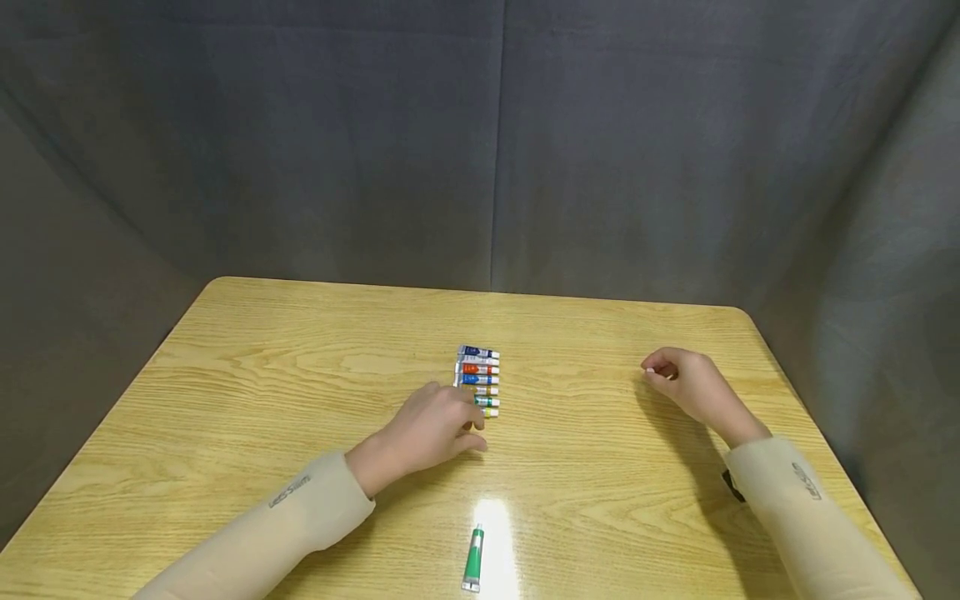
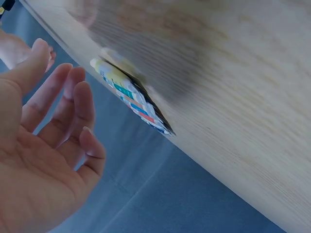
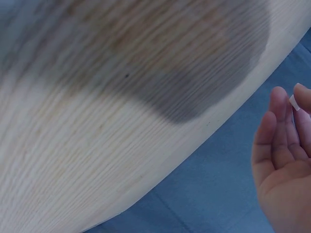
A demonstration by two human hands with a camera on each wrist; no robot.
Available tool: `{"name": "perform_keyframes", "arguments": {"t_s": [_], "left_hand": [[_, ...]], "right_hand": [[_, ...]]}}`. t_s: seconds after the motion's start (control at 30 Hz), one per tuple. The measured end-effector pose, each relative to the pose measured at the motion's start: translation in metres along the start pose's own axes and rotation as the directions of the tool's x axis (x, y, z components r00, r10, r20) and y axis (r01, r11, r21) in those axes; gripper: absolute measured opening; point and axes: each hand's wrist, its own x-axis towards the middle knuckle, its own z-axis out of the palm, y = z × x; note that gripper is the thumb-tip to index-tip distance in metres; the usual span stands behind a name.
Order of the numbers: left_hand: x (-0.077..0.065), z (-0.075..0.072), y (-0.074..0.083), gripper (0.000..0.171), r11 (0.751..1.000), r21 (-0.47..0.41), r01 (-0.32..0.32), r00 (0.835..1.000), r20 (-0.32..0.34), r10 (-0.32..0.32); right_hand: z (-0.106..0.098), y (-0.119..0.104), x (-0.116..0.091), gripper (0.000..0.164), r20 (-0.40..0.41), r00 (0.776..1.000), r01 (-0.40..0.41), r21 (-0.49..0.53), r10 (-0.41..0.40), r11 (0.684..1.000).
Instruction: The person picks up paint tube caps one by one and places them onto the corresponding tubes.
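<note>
My left hand [image 1: 438,425] hovers over the near end of a row of small paint tubes [image 1: 477,379], its fingers loosely bent and holding nothing. In the left wrist view the same tubes [image 2: 129,97] lie side by side beyond the fingertips. Their white caps point right in the head view; the hand hides part of the nearest ones. Raised over the right side of the table, my right hand [image 1: 693,387] pinches a small white cap [image 3: 294,103] between thumb and fingers. Near the front lies a larger green paint tube [image 1: 474,558], its narrow bare nozzle pointing away from me.
The wood-grain table [image 1: 300,358] has rounded far corners. A dark grey curtain [image 1: 360,167] hangs behind it and along both sides. Bright glare [image 1: 497,533] falls on the tabletop beside the green tube.
</note>
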Motion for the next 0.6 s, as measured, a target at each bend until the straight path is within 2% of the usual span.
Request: {"name": "perform_keyframes", "arguments": {"t_s": [0.23, 0.6], "left_hand": [[-0.009, 0.001, 0.009, 0.027, 1.000, -0.020, -0.014, 0.999, 0.028, 0.015], [-0.023, 0.004, 0.034, 0.036, 0.998, -0.047, -0.044, 0.988, 0.144, 0.051]], "right_hand": [[-0.001, -0.007, -0.007, 0.016, -0.017, 0.999, 0.033, 0.006, -0.033, 0.999], [0.001, -0.016, -0.016, 0.014, -0.034, 0.996, 0.082, 0.012, -0.081, 0.997]]}}
